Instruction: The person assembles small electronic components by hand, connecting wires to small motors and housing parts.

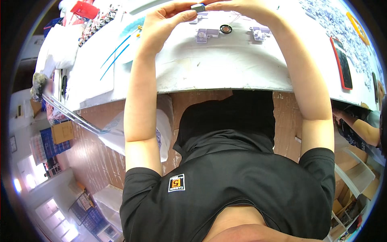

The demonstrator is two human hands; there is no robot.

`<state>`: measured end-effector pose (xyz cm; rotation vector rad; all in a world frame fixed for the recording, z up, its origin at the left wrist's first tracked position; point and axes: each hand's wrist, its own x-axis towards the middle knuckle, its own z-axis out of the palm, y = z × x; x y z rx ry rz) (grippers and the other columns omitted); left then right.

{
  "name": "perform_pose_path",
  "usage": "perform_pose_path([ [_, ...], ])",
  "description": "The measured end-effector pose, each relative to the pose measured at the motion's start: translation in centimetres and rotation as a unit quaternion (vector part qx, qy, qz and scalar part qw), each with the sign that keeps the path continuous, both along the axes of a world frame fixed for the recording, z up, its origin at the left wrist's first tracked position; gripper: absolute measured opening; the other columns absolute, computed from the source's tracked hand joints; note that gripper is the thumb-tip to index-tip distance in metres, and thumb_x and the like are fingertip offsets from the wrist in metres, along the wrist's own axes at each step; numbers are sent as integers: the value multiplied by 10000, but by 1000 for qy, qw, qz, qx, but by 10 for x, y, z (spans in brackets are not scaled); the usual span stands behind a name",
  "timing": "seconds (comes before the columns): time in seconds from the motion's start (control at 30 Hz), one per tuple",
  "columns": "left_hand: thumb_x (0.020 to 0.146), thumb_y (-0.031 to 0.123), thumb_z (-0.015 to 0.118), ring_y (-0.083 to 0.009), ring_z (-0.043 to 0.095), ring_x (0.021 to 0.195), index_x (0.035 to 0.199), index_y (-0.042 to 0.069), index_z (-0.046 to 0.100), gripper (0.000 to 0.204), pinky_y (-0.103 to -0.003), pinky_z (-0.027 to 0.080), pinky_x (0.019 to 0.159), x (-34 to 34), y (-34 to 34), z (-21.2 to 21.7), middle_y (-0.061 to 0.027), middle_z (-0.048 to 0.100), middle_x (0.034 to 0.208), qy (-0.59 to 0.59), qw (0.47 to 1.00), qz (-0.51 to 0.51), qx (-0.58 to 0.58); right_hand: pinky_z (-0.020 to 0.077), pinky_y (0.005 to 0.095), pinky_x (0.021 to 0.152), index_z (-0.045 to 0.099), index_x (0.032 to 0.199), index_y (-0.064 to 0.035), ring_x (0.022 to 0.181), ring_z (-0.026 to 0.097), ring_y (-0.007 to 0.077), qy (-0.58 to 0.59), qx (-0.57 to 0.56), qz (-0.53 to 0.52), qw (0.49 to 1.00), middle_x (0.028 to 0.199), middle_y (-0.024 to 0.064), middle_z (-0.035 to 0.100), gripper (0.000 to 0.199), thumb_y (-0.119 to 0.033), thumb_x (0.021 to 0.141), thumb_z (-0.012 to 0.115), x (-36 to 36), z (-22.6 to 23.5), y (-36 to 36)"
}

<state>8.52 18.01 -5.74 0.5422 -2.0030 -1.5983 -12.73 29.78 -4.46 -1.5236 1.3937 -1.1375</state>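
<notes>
Grip: left hand (164, 21) with thumb and fingers pinched on one small grey block (197, 8); right hand (238, 7) with fingertips at the block's right side, whether pressing or only touching cannot be told. Block lies between the two sets of fingertips, above the table (238, 66).

Just bodyward of the grip: one L-shaped white plastic housing part (207, 35), lying on the table. Beside it, to the right: one round black speaker (226, 29), thin wires attached. Further right, below the right wrist: second white plastic housing part (260, 34).

Left of the grip, past the left wrist: two slender blue sticks (115, 61), side by side.

Well right of the grip: one smartphone in red case (342, 63); beyond its upper end, a wide spread of small grey parts (334, 30); one orange ring-shaped item (358, 28) by these.

Containers: translucent white plastic bag (164, 117), below the table edge, bodyward and left of the grip, contents not readable; cardboard carton (62, 132) and blue crate (53, 144), far left of the grip, adjoining, contents not distinguishable.
</notes>
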Motion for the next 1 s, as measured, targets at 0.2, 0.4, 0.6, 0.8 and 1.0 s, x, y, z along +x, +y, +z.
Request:
perform_pose_path([
  [0.2,908,24,711,-152,690,922,1166,-54,696,270,-272,549,845,-5,-8,-10,-114,743,1039,-26,997,35,-63,515,277,897,756,1113,-12,972,686,139,57,-40,-81,994,1033,123,765,275,-162,882,756,5,-6,-3],
  [0.4,903,45,716,-133,686,895,1134,3,730,235,-266,539,810,-10,-1,-5,-84,751,1005,-73,980,55,-178,527,360,864,794,970,-91,912,688,262,236,-214,-133,939,898,136,754,179,-131,796,785,15,-23,-6],
  [0.6,858,75,756,-190,665,942,1044,61,776,187,-323,510,854,-17,-1,-6,-86,750,966,-62,948,52,-307,525,379,850,794,893,-96,908,669,285,268,-224,-171,921,853,113,748,138,-155,768,802,14,-27,-4],
  [0.8,822,72,769,-245,643,991,1022,79,785,200,-352,492,906,-18,-2,-9,-90,749,983,-50,921,44,-384,513,405,863,797,865,-118,886,658,292,328,-230,-202,894,828,88,748,131,-179,750,790,19,-31,-3],
  [1.0,820,66,759,-257,634,983,999,79,788,181,-365,493,909,-18,-2,-9,-95,746,962,-47,917,45,-393,491,412,891,796,858,-125,887,650,290,311,-239,-212,895,807,73,743,146,-226,752,787,18,-40,-6],
])
